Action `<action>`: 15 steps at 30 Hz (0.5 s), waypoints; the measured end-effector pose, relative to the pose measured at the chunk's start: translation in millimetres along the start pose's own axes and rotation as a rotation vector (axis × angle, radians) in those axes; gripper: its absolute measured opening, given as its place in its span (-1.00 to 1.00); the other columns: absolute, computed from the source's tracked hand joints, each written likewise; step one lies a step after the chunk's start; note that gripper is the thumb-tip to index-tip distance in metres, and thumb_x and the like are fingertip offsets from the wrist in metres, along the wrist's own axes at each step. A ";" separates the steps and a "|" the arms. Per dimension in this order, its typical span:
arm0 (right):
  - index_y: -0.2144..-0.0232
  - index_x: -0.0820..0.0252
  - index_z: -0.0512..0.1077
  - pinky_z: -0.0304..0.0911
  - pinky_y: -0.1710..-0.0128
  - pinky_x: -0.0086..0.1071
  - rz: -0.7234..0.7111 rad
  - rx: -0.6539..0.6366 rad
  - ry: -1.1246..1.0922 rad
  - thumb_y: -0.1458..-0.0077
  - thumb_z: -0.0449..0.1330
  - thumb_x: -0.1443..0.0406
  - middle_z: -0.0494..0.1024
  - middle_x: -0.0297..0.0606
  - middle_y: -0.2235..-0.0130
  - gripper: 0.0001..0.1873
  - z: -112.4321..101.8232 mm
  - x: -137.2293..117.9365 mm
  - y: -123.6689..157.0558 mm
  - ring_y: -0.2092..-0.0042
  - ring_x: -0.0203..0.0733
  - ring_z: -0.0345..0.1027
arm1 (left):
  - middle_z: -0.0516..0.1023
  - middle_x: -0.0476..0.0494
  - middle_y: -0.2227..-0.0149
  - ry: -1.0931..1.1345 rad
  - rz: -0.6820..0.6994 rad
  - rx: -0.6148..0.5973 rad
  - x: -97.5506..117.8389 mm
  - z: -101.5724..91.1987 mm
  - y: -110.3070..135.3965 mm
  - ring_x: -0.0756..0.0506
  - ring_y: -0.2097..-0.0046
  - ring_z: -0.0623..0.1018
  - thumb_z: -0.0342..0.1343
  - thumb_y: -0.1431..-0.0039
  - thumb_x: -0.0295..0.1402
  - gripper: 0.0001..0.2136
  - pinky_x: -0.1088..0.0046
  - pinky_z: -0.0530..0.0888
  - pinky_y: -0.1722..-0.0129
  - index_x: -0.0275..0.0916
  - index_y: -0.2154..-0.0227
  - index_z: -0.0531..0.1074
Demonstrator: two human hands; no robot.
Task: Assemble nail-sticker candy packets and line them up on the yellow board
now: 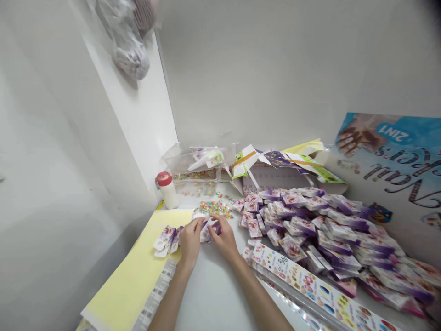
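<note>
Between my two hands, above the white table (203, 285), is a small white and purple carton (206, 232). My left hand (190, 238) pinches its left side with thumb and forefinger. On its right side, the curled fingers of my right hand (223, 235) grip it; they cover part of the carton. Just left of my left hand, several flat white and purple cartons (165, 241) lie on a yellow sheet (131, 262). Beyond my fingertips spreads a scatter of small multicoloured pieces (217, 208).
A large pile of small purple and white boxes (303, 220) covers the right side. Sticker strips (299, 280) lie before it. A red-capped bottle (167, 191) and clear plastic trays (196, 174) stand behind. Opened packaging (275, 170) and a large printed box (396, 170) line the back.
</note>
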State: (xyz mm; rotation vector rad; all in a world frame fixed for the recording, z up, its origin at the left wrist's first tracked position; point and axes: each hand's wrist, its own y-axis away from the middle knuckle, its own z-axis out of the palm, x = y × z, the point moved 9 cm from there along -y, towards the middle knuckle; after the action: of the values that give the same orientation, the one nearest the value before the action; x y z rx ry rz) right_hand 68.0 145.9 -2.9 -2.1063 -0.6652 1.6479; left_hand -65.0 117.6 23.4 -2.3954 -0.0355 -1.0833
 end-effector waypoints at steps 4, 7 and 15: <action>-0.09 0.04 0.20 0.27 0.39 -0.38 0.013 0.040 -0.022 -0.15 0.05 0.30 0.46 -0.27 0.22 -0.57 -0.8 2.8 2.0 0.41 -0.26 0.33 | 0.61 -0.17 0.43 0.163 -0.021 -0.114 3.0 11.4 -6.0 -0.15 0.33 0.56 -0.20 -0.26 -0.12 -0.52 0.43 0.43 0.35 -0.33 0.32 0.55; -0.09 0.02 0.25 0.28 0.29 -0.34 -0.051 0.069 -0.002 -0.20 -0.01 0.30 0.45 -0.23 0.18 -0.61 -6.7 -3.2 1.6 0.31 -0.21 0.34 | 0.61 -0.18 0.25 0.344 -0.004 -0.269 8.8 25.4 -6.2 -0.16 0.15 0.55 -0.07 -0.20 -0.10 -0.59 0.41 0.45 0.19 -0.30 0.16 0.52; -0.03 0.03 0.38 0.24 0.36 -0.41 -0.098 0.017 0.043 -0.19 0.02 0.30 0.38 -0.21 0.22 -0.64 -5.0 -10.9 0.9 0.27 -0.21 0.30 | 0.54 -0.20 0.14 0.672 -0.193 -0.329 -11.1 40.2 -1.3 -0.13 0.16 0.52 0.14 -0.04 -0.10 -0.44 0.37 0.44 0.15 -0.28 -0.08 0.33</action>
State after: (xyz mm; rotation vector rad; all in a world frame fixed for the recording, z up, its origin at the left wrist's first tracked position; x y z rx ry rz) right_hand 70.8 138.9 6.4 -2.0569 -0.7260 1.5462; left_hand -44.8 139.1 -6.1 -2.1950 0.1578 -2.0707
